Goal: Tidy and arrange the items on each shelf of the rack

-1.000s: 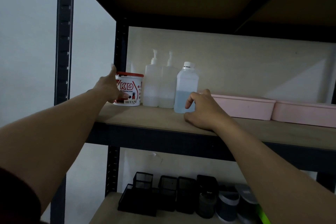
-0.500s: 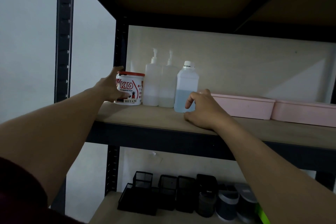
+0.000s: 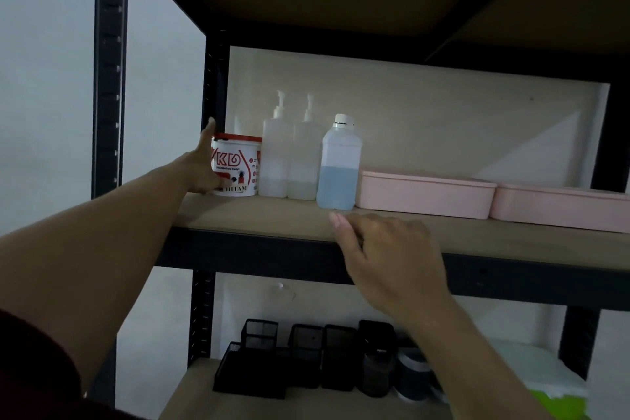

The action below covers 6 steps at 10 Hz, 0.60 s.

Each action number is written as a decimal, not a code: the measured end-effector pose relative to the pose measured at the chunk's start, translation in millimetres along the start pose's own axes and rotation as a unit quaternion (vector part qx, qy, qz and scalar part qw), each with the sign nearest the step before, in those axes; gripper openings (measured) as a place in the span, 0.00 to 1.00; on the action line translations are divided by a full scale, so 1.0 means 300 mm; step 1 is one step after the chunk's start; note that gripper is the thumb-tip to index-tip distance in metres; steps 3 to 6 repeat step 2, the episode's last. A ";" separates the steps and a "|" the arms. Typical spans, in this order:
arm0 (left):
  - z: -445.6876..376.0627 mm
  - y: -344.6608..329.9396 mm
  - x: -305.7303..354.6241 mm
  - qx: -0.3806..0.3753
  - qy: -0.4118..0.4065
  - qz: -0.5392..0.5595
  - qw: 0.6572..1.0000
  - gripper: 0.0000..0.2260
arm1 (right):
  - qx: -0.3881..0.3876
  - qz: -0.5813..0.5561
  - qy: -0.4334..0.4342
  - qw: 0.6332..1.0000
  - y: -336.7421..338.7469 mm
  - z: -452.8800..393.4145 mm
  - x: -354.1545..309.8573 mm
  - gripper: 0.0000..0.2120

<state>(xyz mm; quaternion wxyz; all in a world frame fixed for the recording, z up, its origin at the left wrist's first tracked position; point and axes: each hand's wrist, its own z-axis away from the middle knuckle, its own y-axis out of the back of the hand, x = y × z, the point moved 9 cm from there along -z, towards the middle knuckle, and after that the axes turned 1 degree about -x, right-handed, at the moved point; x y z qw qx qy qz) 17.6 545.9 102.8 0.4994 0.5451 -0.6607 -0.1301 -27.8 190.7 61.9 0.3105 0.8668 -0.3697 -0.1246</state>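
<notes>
1. My left hand lay against the left side of the paint tub, palm to its wall and thumb pointing up past the red lid; I could not tell how far the fingers curled round its hidden side.
2. The tub stood upright on the shelf board, at the far left end, close to the dark rear post just beyond my thumb.
3. Directly right of the tub, away from my left hand, stood two pump bottles side by side, both pale and translucent.
4. Further right, the square bottle with a white cap held bluish liquid to about half its height.
5. My right hand hovered over the front edge of the shelf, fingers loosely bent and holding nothing, its fingertips just below and in front of the square bottle's base, apart from it.
6. Beyond my right hand, to its right, two pink trays sat end to end, the nearer one just beside the square bottle.
7. Under my right forearm, on the lower shelf, a row of black mesh organisers stood with some darker cups to their right, too dim to tell apart.
</notes>
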 end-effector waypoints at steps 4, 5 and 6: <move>0.009 -0.020 0.041 0.005 0.009 0.009 1.000 0.57 | 0.144 0.014 -0.005 0.990 0.020 0.038 -0.005 0.31; 0.009 -0.020 0.041 0.005 0.009 0.009 1.000 0.57 | 0.144 0.014 -0.005 0.990 0.020 0.038 -0.005 0.31; 0.009 -0.020 0.041 0.005 0.009 0.009 1.000 0.57 | 0.144 0.014 -0.005 0.990 0.020 0.038 -0.005 0.31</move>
